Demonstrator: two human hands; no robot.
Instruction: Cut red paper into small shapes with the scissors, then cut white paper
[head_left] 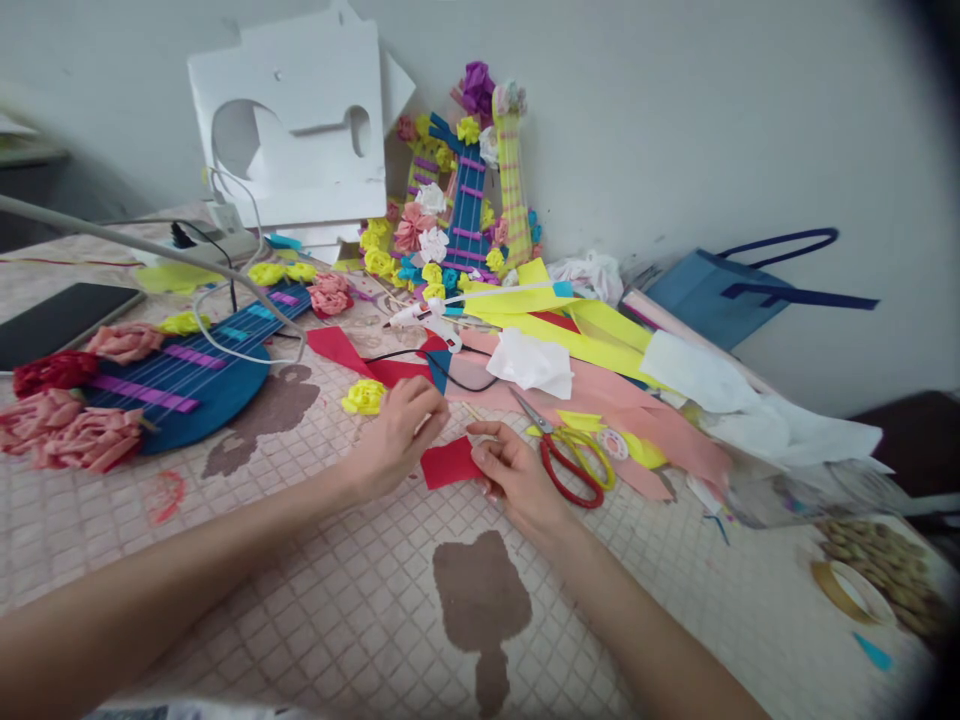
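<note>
A small red rectangle [448, 463] of paper or cloth is pinched between the thumb and fingers of my right hand [514, 470]. Just left of it hovers my left hand [401, 430], its fingers loosely bent and a little apart, with nothing visible in them; its thumb is mostly hidden. Behind my left hand lies a yellow paper flower [364, 397]. Scissors [574, 460] with red and yellow handles rest right beside my right hand. Farther back, a white hot glue gun [424, 318] lies with its black cord, near a longer red strip [341, 352].
On the left lies a blue guitar shape [217, 385] edged with paper flowers, beside a dark tablet-like slab [64, 325]. Decorated guitars [469, 210] and a white cut-out board [300, 120] lean on the wall. Yellow and pink strips [600, 380] spread rightward toward a tape roll [851, 592].
</note>
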